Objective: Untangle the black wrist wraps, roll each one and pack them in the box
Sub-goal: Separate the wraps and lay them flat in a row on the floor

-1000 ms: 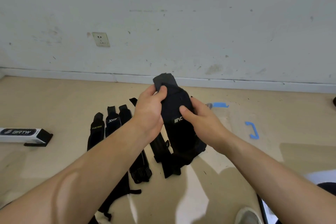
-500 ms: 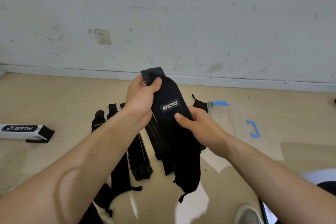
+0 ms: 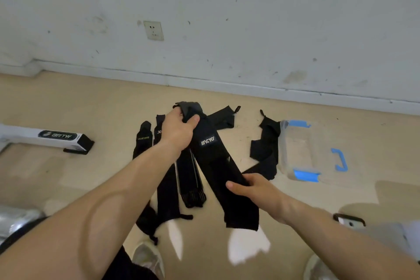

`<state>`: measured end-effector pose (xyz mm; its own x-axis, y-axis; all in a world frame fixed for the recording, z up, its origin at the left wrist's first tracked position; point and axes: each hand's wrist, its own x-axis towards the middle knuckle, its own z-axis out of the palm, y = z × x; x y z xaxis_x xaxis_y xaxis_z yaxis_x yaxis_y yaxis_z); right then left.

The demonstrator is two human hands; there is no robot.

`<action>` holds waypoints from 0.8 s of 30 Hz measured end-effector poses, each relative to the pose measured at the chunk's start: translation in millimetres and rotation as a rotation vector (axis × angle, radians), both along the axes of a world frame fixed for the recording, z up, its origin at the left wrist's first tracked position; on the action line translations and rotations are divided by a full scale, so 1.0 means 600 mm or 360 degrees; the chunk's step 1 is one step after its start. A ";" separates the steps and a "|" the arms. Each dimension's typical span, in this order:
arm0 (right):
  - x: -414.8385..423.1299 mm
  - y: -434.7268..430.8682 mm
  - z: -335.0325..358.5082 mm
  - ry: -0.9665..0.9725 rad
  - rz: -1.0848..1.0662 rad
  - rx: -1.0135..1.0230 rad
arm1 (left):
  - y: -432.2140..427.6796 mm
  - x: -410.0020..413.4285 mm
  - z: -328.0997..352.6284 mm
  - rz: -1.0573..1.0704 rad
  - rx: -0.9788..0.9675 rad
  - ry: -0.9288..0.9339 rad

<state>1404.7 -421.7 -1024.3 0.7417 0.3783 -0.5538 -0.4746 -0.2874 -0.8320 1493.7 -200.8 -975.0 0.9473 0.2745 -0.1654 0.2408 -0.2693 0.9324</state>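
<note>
wrist wraps [image 3: 191,184] mid-floor | box [image 3: 300,150] right | carton [image 3: 45,136] far left

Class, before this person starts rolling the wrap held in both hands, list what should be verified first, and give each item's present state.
1. Left hand grips the held wrap at its top end: ok.
2. Right hand holds it lower down: ok.
3. The held wrap is stretched straight, no knot showing: ok.
4. Its tail is lifted free of the floor wraps: cannot tell.
5. Clear box open for packing: cannot tell.
6. Every wrap untangled: not ok; a loose wrap lies bent beside the box.
</note>
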 end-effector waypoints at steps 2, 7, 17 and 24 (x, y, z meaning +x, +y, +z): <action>-0.013 0.010 -0.037 0.0070 0.0046 -0.0155 | 0.015 -0.012 -0.038 -0.0209 0.0229 0.0123; -0.052 0.046 -0.131 0.0174 0.0162 -0.0502 | 0.024 -0.041 -0.133 -0.0378 0.0276 0.0370; -0.050 0.052 -0.279 0.0104 0.0702 -0.1109 | 0.033 -0.043 -0.304 -0.0301 -0.0019 0.0641; 0.199 0.120 -0.339 -0.0722 0.0633 -0.1140 | 0.072 0.025 -0.345 -0.0240 -0.0722 0.0851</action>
